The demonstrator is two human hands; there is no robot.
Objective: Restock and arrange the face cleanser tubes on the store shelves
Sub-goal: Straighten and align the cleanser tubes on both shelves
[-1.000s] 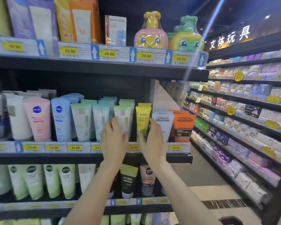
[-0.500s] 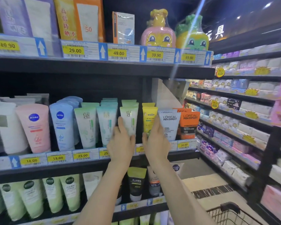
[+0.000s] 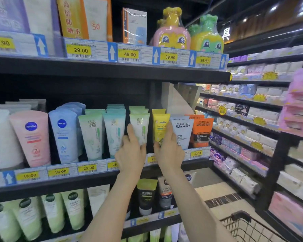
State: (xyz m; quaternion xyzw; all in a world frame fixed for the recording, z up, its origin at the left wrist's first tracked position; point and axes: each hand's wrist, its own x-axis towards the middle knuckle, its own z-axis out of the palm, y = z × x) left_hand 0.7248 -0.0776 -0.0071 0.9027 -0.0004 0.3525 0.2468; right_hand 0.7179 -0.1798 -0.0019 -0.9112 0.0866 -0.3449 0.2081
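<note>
Middle shelf (image 3: 94, 179), front row. Left hand (image 3: 131, 152) gripped pale green tube (image 3: 140, 128); right hand (image 3: 168, 151) gripped yellow tube (image 3: 160, 127). Both tubes stood upright, long axis vertical, caps down, side by side, directly above each wrist. Grey L'Oreal tube (image 3: 182, 131) touched the right hand's outer side.

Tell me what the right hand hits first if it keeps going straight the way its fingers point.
The right hand points up and into the shelf, already touching the yellow tube. Pushed on, it would likely meet the second yellow tube behind; depth is unclear.
</note>
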